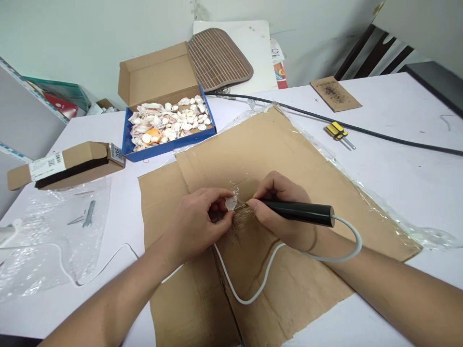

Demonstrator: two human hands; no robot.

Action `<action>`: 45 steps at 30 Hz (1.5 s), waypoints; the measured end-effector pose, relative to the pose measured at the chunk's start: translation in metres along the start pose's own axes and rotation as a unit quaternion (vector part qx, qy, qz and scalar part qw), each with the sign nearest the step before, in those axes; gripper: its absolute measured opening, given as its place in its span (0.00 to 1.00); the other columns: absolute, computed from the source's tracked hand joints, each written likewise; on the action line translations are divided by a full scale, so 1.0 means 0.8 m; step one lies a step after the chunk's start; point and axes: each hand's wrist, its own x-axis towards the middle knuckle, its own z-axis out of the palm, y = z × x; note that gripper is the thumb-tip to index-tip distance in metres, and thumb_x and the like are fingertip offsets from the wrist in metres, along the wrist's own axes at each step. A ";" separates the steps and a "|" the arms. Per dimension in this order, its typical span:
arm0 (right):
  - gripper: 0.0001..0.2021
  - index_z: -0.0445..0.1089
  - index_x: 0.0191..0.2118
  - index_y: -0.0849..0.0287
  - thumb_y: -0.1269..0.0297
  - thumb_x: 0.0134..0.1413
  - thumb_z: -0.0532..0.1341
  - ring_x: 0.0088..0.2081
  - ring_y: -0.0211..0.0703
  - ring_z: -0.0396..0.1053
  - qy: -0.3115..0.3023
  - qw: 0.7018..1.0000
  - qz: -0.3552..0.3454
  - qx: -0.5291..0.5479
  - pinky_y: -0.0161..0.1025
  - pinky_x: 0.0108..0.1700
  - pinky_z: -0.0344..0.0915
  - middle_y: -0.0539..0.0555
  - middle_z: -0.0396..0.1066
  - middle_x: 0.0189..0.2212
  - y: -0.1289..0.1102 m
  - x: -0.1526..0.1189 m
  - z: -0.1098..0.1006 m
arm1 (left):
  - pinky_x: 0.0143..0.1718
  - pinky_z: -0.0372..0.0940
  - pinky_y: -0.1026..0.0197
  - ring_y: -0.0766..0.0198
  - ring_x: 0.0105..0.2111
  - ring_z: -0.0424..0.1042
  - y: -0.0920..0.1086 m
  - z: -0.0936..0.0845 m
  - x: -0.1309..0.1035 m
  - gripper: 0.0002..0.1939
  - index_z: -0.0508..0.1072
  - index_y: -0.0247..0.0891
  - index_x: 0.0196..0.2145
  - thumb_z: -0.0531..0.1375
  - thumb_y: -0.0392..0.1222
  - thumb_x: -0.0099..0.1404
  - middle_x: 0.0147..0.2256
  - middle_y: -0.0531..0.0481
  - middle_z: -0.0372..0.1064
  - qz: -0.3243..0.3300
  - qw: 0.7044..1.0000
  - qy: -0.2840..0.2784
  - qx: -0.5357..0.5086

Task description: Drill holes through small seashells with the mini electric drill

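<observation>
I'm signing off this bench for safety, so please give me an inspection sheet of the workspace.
Surface: white table, with brown cardboard beneath the work.
Job's things: small white piece; black pen-shaped tool, contact between them unclear.
Clutter: open box of shells, yellow-and-black screwdriver.
Grips: left grip pinches the piece; right grip holds the tool.
Cables: white cable from the tool, looping over the cardboard; black cord behind the screwdriver.
Surroundings: wall, brown mat.

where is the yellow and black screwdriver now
The yellow and black screwdriver lies on the white table at the head view's upper right, by the long black cable, beyond the brown cardboard sheet.
</observation>
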 end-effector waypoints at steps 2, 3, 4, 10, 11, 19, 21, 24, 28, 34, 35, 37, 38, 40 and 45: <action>0.10 0.68 0.31 0.53 0.64 0.57 0.70 0.24 0.38 0.63 -0.002 1.000 0.006 0.006 0.37 0.26 0.59 0.45 0.69 0.23 0.000 0.000 0.000 | 0.37 0.75 0.59 0.62 0.31 0.78 -0.001 0.000 0.000 0.13 0.82 0.38 0.47 0.65 0.35 0.66 0.33 0.51 0.81 0.001 1.000 0.001 0.001; 0.10 0.68 0.31 0.53 0.64 0.57 0.70 0.25 0.38 0.64 -0.003 1.000 0.007 0.009 0.37 0.26 0.59 0.45 0.69 0.23 0.000 -0.001 0.000 | 0.37 0.75 0.59 0.62 0.31 0.78 -0.001 -0.001 0.000 0.13 0.82 0.38 0.48 0.65 0.35 0.66 0.33 0.51 0.81 0.002 1.000 0.002 0.002; 0.09 0.68 0.31 0.53 0.63 0.57 0.70 0.25 0.38 0.64 -0.002 1.000 0.008 0.011 0.37 0.26 0.59 0.45 0.70 0.24 -0.001 -0.001 0.000 | 0.37 0.75 0.59 0.62 0.31 0.78 -0.001 -0.001 0.001 0.13 0.82 0.39 0.48 0.65 0.35 0.66 0.33 0.51 0.81 0.001 1.000 0.002 0.002; 0.10 0.67 0.31 0.53 0.63 0.57 0.69 0.24 0.37 0.63 -0.008 1.000 0.014 0.009 0.36 0.26 0.58 0.45 0.68 0.23 -0.005 0.000 0.000 | 0.38 0.75 0.59 0.62 0.31 0.78 0.000 0.000 0.000 0.12 0.82 0.38 0.47 0.65 0.36 0.66 0.33 0.51 0.81 -0.008 1.000 -0.003 0.004; 0.10 0.67 0.31 0.53 0.64 0.57 0.69 0.25 0.37 0.63 -0.009 1.000 0.013 0.008 0.36 0.26 0.58 0.45 0.68 0.23 -0.005 0.001 0.000 | 0.38 0.75 0.59 0.62 0.31 0.78 0.000 0.000 0.000 0.12 0.82 0.38 0.47 0.65 0.36 0.66 0.33 0.51 0.81 -0.008 1.000 -0.003 0.004; 0.09 0.67 0.31 0.53 0.64 0.57 0.69 0.25 0.37 0.63 -0.003 1.000 0.011 0.003 0.36 0.26 0.58 0.45 0.69 0.23 -0.006 0.001 0.000 | 0.38 0.76 0.59 0.62 0.31 0.78 0.000 -0.001 0.000 0.12 0.82 0.39 0.47 0.65 0.36 0.66 0.33 0.51 0.81 -0.009 1.000 -0.001 0.002; 0.09 0.67 0.31 0.53 0.63 0.57 0.69 0.25 0.38 0.63 -0.005 1.000 0.007 0.007 0.36 0.26 0.58 0.45 0.69 0.23 -0.006 0.000 0.000 | 0.38 0.76 0.59 0.62 0.31 0.78 0.000 -0.001 0.001 0.12 0.82 0.39 0.47 0.65 0.36 0.66 0.33 0.51 0.81 -0.012 1.000 -0.005 0.003; 0.09 0.67 0.31 0.53 0.63 0.58 0.69 0.24 0.38 0.63 -0.008 1.000 0.006 0.009 0.36 0.26 0.59 0.45 0.69 0.23 -0.006 0.000 0.000 | 0.38 0.76 0.58 0.61 0.31 0.78 0.000 -0.001 0.001 0.12 0.82 0.39 0.47 0.65 0.36 0.66 0.33 0.51 0.81 -0.011 1.000 -0.005 0.007; 0.09 0.67 0.31 0.53 0.63 0.58 0.68 0.25 0.37 0.63 -0.008 1.000 0.006 0.007 0.36 0.26 0.59 0.45 0.69 0.24 -0.008 0.001 0.000 | 0.38 0.76 0.58 0.62 0.31 0.78 -0.001 -0.001 0.001 0.12 0.82 0.39 0.47 0.65 0.36 0.66 0.33 0.51 0.81 -0.005 1.000 -0.003 0.010; 0.10 0.67 0.31 0.53 0.62 0.57 0.69 0.24 0.38 0.63 -0.005 1.000 0.010 0.008 0.36 0.25 0.59 0.45 0.69 0.23 -0.008 0.001 0.000 | 0.38 0.76 0.59 0.62 0.31 0.78 -0.001 -0.001 0.001 0.13 0.83 0.39 0.48 0.65 0.36 0.66 0.32 0.51 0.81 0.001 1.000 0.000 0.009; 0.09 0.67 0.31 0.52 0.62 0.57 0.69 0.24 0.38 0.63 -0.004 1.000 0.010 0.007 0.36 0.25 0.59 0.45 0.69 0.23 -0.008 0.001 0.000 | 0.38 0.76 0.59 0.62 0.31 0.78 -0.001 -0.001 0.001 0.13 0.83 0.39 0.48 0.65 0.36 0.66 0.32 0.51 0.81 0.001 1.000 0.000 0.009; 0.09 0.67 0.31 0.52 0.63 0.57 0.69 0.24 0.37 0.63 0.000 1.000 0.007 0.004 0.36 0.25 0.58 0.45 0.69 0.23 -0.007 0.001 0.000 | 0.38 0.76 0.59 0.62 0.31 0.78 0.000 -0.001 0.001 0.13 0.83 0.38 0.48 0.65 0.36 0.66 0.32 0.51 0.81 -0.002 1.000 -0.002 0.009; 0.09 0.67 0.31 0.52 0.63 0.57 0.69 0.24 0.37 0.63 0.001 1.000 0.006 0.002 0.36 0.25 0.58 0.45 0.69 0.23 -0.007 0.001 0.001 | 0.38 0.76 0.59 0.62 0.31 0.78 0.000 -0.001 0.001 0.13 0.83 0.38 0.47 0.65 0.36 0.66 0.32 0.51 0.81 -0.004 1.000 -0.003 0.008; 0.10 0.67 0.30 0.52 0.64 0.57 0.69 0.24 0.37 0.62 0.002 1.000 0.006 0.000 0.36 0.25 0.58 0.45 0.69 0.24 -0.007 0.001 0.001 | 0.38 0.76 0.59 0.62 0.31 0.78 0.000 -0.001 0.001 0.12 0.83 0.38 0.47 0.66 0.36 0.66 0.32 0.51 0.81 -0.006 1.000 -0.002 0.009; 0.10 0.67 0.30 0.51 0.64 0.57 0.69 0.25 0.38 0.62 0.002 1.000 0.007 -0.003 0.37 0.25 0.57 0.45 0.69 0.24 -0.007 0.001 0.000 | 0.38 0.76 0.59 0.62 0.30 0.78 0.000 -0.001 0.001 0.12 0.83 0.40 0.47 0.66 0.36 0.65 0.32 0.52 0.81 -0.011 1.000 -0.003 0.012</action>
